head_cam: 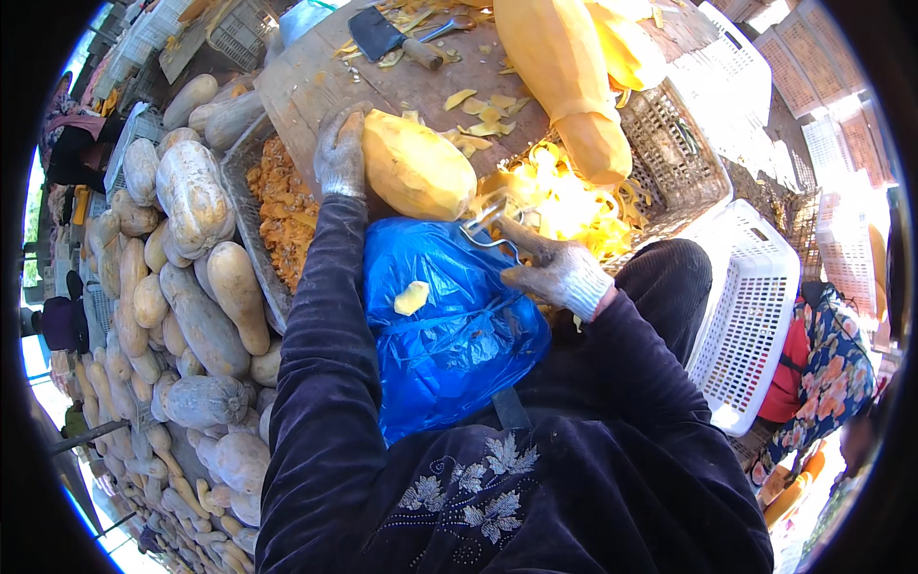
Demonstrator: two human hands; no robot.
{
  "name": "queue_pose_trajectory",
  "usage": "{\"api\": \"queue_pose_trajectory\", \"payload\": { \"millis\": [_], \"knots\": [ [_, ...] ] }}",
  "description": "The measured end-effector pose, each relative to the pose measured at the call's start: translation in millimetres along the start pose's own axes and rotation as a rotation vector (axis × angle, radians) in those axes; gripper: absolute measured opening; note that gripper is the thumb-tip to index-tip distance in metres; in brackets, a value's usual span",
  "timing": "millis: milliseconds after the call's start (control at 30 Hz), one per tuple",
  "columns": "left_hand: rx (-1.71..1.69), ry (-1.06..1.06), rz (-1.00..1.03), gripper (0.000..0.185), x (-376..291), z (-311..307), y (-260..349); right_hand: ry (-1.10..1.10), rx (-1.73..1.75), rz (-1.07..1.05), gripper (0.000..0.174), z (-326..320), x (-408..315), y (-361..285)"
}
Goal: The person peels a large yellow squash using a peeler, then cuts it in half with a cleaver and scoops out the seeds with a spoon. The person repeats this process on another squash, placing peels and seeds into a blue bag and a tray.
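Note:
A peeled yellow-orange squash (419, 166) lies across the near edge of the wooden board (301, 79). Gloved in pale knit, my left hand (341, 147) grips its left end. My right hand (556, 269), gloved too, holds a metal peeler (491, 222) close to the squash's right end; whether the blade touches the skin is hard to tell. Below the squash, a blue plastic bag (445, 366) covers my lap, with a pale piece of peel (411, 298) on it.
A cleaver (378, 34) and larger peeled squashes (556, 64) rest on the board. Peelings (559, 208) fill a crate at right. Orange pulp (280, 194) sits in a bin at left, beside piled unpeeled squashes (193, 201). A white crate (746, 316) stands right, near a person in floral clothing (832, 359).

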State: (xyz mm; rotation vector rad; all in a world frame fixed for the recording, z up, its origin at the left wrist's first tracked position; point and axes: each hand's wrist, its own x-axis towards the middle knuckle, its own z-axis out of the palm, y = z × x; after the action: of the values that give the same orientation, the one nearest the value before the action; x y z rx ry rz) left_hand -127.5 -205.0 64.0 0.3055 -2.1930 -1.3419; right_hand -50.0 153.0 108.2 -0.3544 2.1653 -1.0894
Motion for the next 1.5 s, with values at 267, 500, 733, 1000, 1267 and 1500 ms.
{"api": "queue_pose_trajectory", "payload": {
  "millis": [267,500,733,1000,1267,1500],
  "knots": [
    [0.404,-0.235,-0.219,0.034,39,5,37,0.026,0.328,-0.025,0.075,-10,40,-46],
    [0.816,-0.413,0.315,0.030,42,-6,5,-0.166,0.409,-0.180,0.063,-41,78,-65],
    [0.879,-0.383,0.450,0.029,34,-7,-1,-0.063,0.128,-0.108,0.068,-3,56,-44],
    [0.388,-0.261,0.066,0.028,28,-19,-6,-0.074,0.260,0.033,0.070,-42,62,-83],
    [0.304,-0.255,0.026,0.031,22,-20,2,-0.212,0.019,-0.121,0.074,-10,24,-28],
    [0.156,-0.219,-0.071,0.030,23,-27,-5,-0.088,0.232,-0.166,0.065,-32,83,-87]
  ]
}}
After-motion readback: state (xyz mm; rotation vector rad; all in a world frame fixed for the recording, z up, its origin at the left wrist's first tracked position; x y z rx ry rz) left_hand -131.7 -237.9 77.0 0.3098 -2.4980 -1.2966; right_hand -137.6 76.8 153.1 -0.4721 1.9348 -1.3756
